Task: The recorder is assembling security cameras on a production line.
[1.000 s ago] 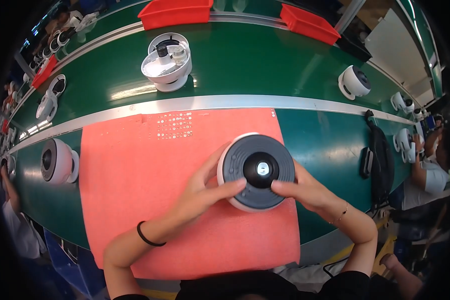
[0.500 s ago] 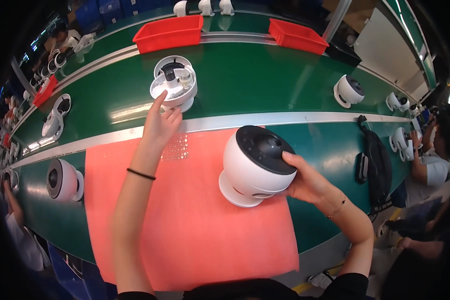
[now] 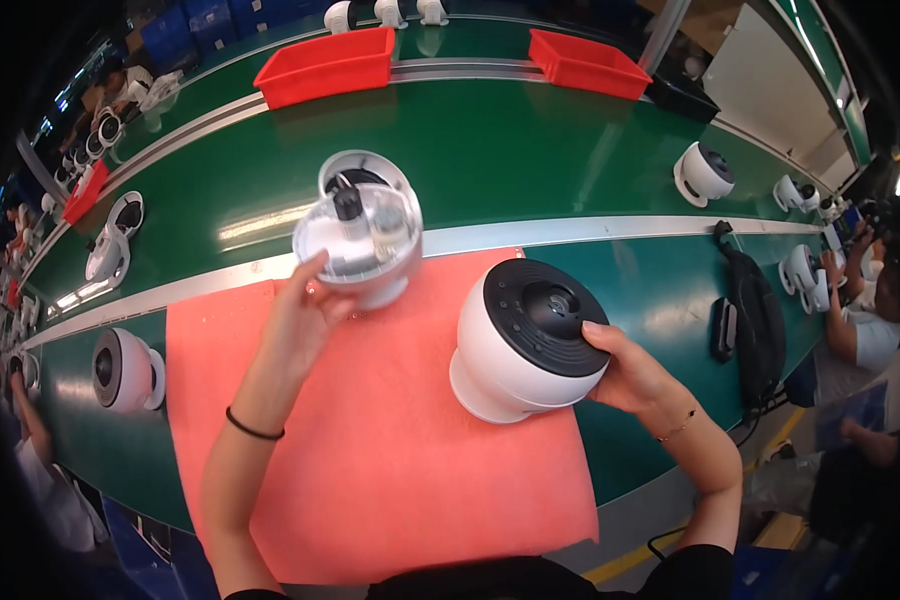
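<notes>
My left hand [image 3: 308, 312] is closed on the near rim of an opened white device housing [image 3: 322, 235], thumb on top and fingers below. Inside that housing sit a black cylinder and clear parts, and a round lid-like piece with a dark inside stands behind it; motion blurs it a little. It is over the far edge of the pink mat [image 3: 370, 450]. My right hand [image 3: 632, 372] grips a round white device with a black lens face [image 3: 515, 355] at its right side, thumb on the black face. This device tilts up toward me on its flared base, over the mat's right part.
Another white device [image 3: 125, 370] stands left of the mat. A green belt [image 3: 530, 160] runs beyond the metal rail [image 3: 570, 230], carrying more devices. Red bins [image 3: 325, 70] stand behind it. A black bag [image 3: 750, 320] lies at the right, near a co-worker [image 3: 865, 340].
My left hand has taken hold of the opened housing and drawn it off the belt toward me, over the mat. My right hand has shifted the round device slightly right and turned its face upward.
</notes>
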A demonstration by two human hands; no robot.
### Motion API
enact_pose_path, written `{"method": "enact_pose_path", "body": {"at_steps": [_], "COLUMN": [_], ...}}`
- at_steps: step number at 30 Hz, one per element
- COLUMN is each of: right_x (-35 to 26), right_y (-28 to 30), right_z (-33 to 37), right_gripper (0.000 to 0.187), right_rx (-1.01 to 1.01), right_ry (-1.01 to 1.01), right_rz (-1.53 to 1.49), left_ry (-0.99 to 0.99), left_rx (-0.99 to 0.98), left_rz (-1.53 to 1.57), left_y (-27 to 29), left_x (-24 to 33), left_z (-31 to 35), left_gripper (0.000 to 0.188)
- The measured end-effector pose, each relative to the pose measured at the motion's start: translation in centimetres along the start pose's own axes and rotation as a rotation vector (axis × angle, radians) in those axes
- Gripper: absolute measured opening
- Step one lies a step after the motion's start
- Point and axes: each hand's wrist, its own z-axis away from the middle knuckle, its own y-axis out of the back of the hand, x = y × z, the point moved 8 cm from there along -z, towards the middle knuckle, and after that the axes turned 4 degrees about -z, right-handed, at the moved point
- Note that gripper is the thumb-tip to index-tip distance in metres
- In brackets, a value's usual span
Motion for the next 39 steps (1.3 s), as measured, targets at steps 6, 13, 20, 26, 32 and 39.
{"method": "enact_pose_path", "body": {"at_steps": [6,13,20,26,32,39], "right_x": [0.5,-1.1,3.4,5.1,3.8,2.5], "right_y": [-1.3,-7.7,-10.2,-12.4,-13.1,-13.1], "right_z": [1.7,0.9,-1.5,-3.9,-4.6,-6.1], "right_gripper": [0.082,0.096,0.090,0.107,0.107,0.109], "right_rx": [-0.131,-0.104,-0.236,-0.269,-0.231,-0.170], "right_ry": [0.177,0.580,1.075,1.136,1.254,1.366], "right_rz": [0.164,1.005,1.090,0.944,0.887,0.911], "left_ry": [0.229,-0.017,-0.480,-0.516,-0.724,-0.619], "left_rx": [0.005,-0.048,0.251,0.099,0.001,-0.123], "left_rz": [-0.073,0.152,0.040,0.252,0.223,0.301], "left_y": [-0.1,-4.2,5.7,5.8,3.8,3.3], "left_x": [-6.1,-3.7,-13.8,-9.5,-5.5,-5.0], "left_z": [5.1,13.0,10.0,8.6,7.7,4.9], "left_gripper": [0.042,0.052,0.059,0.051,0.050,0.054]}}
